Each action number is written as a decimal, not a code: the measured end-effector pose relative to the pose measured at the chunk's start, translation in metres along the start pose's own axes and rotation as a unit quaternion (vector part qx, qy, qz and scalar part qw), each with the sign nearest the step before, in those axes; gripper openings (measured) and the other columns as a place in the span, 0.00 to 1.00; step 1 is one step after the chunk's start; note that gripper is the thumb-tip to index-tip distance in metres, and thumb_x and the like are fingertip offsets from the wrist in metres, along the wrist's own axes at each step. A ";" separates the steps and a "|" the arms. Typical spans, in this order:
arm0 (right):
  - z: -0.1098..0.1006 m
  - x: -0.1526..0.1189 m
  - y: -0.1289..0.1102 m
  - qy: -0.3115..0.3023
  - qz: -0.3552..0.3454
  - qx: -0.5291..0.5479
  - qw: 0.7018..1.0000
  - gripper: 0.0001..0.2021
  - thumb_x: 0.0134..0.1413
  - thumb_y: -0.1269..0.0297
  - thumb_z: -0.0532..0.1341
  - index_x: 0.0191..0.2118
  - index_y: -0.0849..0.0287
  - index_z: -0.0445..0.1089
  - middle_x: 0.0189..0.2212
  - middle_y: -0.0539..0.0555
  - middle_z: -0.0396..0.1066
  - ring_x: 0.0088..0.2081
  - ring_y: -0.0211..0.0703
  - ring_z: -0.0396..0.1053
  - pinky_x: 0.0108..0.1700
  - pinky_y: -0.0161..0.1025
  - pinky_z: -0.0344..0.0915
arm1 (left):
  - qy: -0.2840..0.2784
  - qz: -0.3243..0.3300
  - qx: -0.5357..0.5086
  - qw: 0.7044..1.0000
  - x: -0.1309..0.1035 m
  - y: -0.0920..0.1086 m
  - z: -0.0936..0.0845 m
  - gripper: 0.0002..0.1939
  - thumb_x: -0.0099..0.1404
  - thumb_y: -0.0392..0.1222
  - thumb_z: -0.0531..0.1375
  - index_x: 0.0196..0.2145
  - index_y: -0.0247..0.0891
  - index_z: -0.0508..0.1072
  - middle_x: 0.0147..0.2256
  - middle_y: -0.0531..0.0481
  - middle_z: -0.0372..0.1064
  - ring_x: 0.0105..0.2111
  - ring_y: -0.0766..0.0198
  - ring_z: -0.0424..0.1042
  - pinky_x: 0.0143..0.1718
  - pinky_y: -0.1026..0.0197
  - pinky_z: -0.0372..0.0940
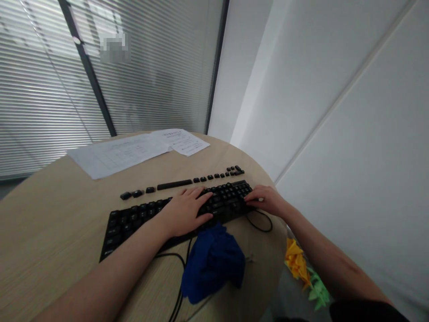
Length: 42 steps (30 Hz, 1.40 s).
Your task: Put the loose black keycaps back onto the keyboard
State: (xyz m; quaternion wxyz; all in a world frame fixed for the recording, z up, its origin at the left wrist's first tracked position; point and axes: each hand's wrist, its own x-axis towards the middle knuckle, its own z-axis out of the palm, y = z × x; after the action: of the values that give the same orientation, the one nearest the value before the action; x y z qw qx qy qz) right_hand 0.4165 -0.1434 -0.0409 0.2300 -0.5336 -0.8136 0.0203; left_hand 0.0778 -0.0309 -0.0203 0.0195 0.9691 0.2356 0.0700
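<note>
A black keyboard [134,219] lies at a slant across the round wooden table. My left hand [186,210] rests over its middle with the fingers spread and nothing in them. At the keyboard's right end, my right hand [264,199] has its thumb and fingertips pressed together at the keys; whatever they hold, if anything, is too small to name. Behind the keyboard runs a row of loose black keycaps [149,190], with a long bar keycap [174,184] among them. In front of my left hand sits a crumpled blue cloth [214,261].
Printed papers [124,152] lie at the back of the table [50,214]. A black cable [177,304] runs beside the cloth, and another loops near the right edge. Beyond that edge are yellow [296,261] and green [318,290] artificial-looking petals or leaves. A white wall rises at the right.
</note>
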 end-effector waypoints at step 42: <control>0.013 -0.003 0.004 0.036 0.123 0.081 0.988 0.08 0.59 0.61 0.66 0.40 0.55 0.82 0.40 0.52 0.79 0.42 0.43 0.79 0.47 0.39 0.77 | 0.013 -0.167 0.022 0.986 -0.005 0.009 -0.019 0.27 0.74 0.57 0.49 0.58 0.35 0.71 0.54 0.35 0.73 0.55 0.42 0.71 0.54 0.46 0.66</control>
State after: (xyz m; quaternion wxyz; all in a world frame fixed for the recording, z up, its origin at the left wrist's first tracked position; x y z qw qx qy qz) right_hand 0.4159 -0.1415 -0.0544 0.2973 -0.6098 -0.7284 0.0957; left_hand 0.0748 -0.0407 -0.0012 0.0067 0.9154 0.3959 0.0731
